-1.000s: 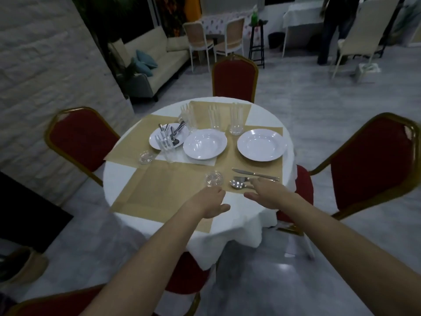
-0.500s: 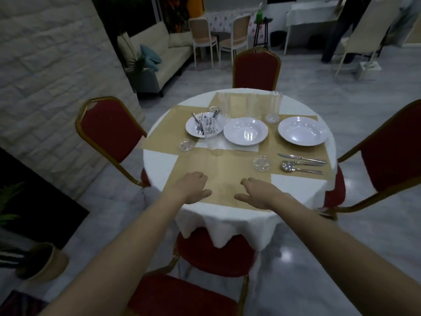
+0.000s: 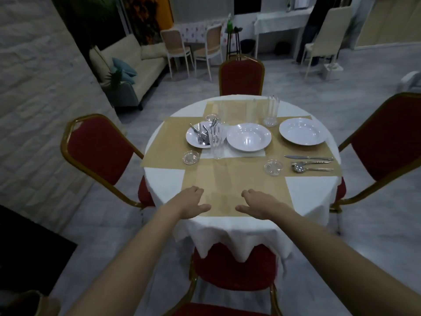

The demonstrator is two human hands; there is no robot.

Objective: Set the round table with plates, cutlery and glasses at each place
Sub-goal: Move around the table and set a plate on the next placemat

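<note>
Both hands reach out over the near edge of the round table [image 3: 164, 185], on the person's side of the middle plate [image 3: 248, 137] and well apart from it. The left hand [image 3: 190, 202] and the right hand [image 3: 259, 205] lie palm down above the gold cloth [image 3: 227, 176]. Their fingers are close together and gently bent, the thumbs point toward each other, and neither hand holds anything. Whether the palms actually touch the cloth is hard to tell from this angle.

Just left of the middle plate stands a tall glass [image 3: 216, 142]. Past it is a small plate [image 3: 193, 140] carrying a heap of cutlery [image 3: 203, 133]. Right of the middle plate, a little apart, sits a second deep plate [image 3: 303, 134]. Behind the middle plate and to its right stands another glass [image 3: 271, 111].

Nearer the person than the middle plate, a small glass dish [image 3: 191, 157] lies to the left and a second glass dish [image 3: 273, 167] to the right. Further right of the middle plate, a knife [image 3: 308, 157], a fork [image 3: 313, 162] and a spoon [image 3: 312, 169] lie side by side, handles pointing away from it. A red chair [image 3: 241, 76] stands beyond the middle plate, at the table's far side.
</note>
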